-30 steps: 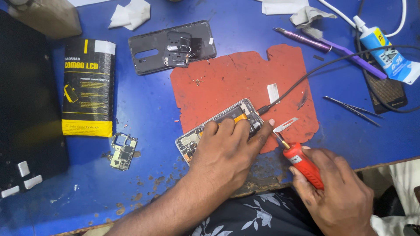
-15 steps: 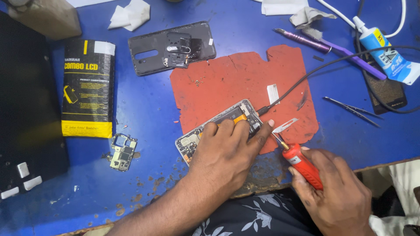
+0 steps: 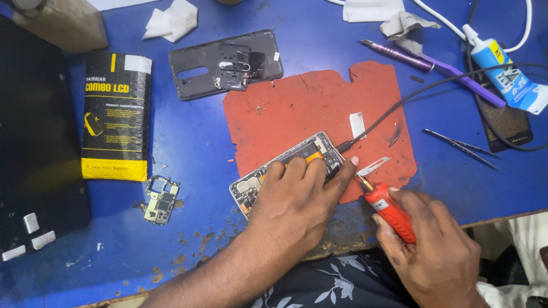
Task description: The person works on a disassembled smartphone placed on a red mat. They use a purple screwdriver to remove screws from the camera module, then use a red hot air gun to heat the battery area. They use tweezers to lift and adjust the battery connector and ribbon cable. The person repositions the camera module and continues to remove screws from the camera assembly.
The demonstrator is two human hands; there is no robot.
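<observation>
On the red mat (image 3: 308, 108), opened phone (image 3: 285, 171) pinned flat under left hand (image 3: 297, 199), back cover (image 3: 225, 63) and circuit board (image 3: 161, 199) already off, right hand (image 3: 428, 251) clamped round red screwdriver (image 3: 388, 211) at its lower edge; reassembly not begun.

The left hand (image 3: 297, 199) hides much of the opened phone (image 3: 257, 182), and the glue tube (image 3: 505, 71) runs off the right edge.

Clutter around the red mat on the blue bench

A dark phone back cover (image 3: 225, 64) lies above the red mat (image 3: 308, 108), a black and yellow parts packet (image 3: 116, 117) sits left of it, and a bare green circuit board (image 3: 160, 199) rests below the packet. To the right are a purple tool (image 3: 434, 64), a blue and white glue tube (image 3: 502, 71) and tweezers (image 3: 459, 147); crumpled white tissue (image 3: 174, 20) lies at the top.
</observation>
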